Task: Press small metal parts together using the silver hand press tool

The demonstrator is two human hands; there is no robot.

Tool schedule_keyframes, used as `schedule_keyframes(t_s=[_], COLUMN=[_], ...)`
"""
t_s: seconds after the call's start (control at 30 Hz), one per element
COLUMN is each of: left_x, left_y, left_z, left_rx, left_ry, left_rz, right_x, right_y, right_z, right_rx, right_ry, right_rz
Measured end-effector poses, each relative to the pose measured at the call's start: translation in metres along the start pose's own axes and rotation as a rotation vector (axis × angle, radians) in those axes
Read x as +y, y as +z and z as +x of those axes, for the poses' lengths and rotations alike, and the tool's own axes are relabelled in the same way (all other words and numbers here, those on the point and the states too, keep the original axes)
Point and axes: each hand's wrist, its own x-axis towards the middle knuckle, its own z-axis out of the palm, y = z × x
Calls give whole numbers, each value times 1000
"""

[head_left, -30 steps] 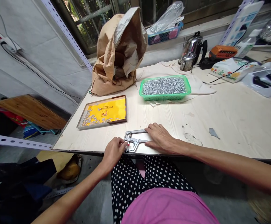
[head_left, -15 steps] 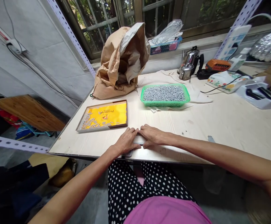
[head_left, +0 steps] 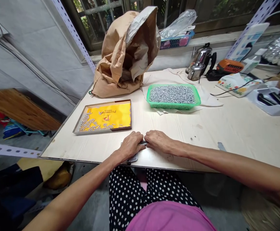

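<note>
While left hand (head_left: 131,145) is wrapping over metal hand pliers (head_left: 133,158) and right hand (head_left: 158,141) is holding handles (head_left: 143,143), pliers are resting at near edge of table (head_left: 255,138); slow, even squeezing is likely working best.

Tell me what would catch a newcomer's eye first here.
Probably the crumpled brown paper bag at the back left of the table. Right of it sits a green basket of small metal pieces. At the near edge, the left hand and right hand meet on a mostly hidden metal tool.
</note>
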Motion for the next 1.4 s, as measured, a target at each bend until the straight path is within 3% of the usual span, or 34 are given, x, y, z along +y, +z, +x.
schedule_keyframes(t_s=[0.17,0.27,0.43,0.57,0.73,0.8,0.97,1.1,1.2,1.3,1.4], left_x=[4,12,49,76,81,79,75,76,77,66,33], left_y=[-4,-1,28,49,53,54,64,73,76,68,38], left_z=[-2,-12,-42,-54,-55,-56,-56,-55,-57,-60,-61], left_rx=[-8,71,299,298,294,317,284,298,311,400,550], left_ry=[-45,-125,-117,-35,-19,-1,-63,-73,-75,9,37], left_rz=[27,35,22,-77,-174,-195,-259,-285,-279,-198,-59], right_x=[2,12,33,39,21,0,-60,-81,-85,-71,-25], right_y=[3,-4,-6,0,-9,-12,-6,4,2,-24,-70], right_z=[-3,-5,-3,10,34,42,59,75,85,86,76], right_rx=[67,81,100,184,267,285,132,89,114,285,633], right_ry=[0,5,-25,75,154,66,-467,-531,-510,-365,-210], right_rz=[-21,-12,79,4,-64,-77,-168,-229,-153,60,218])
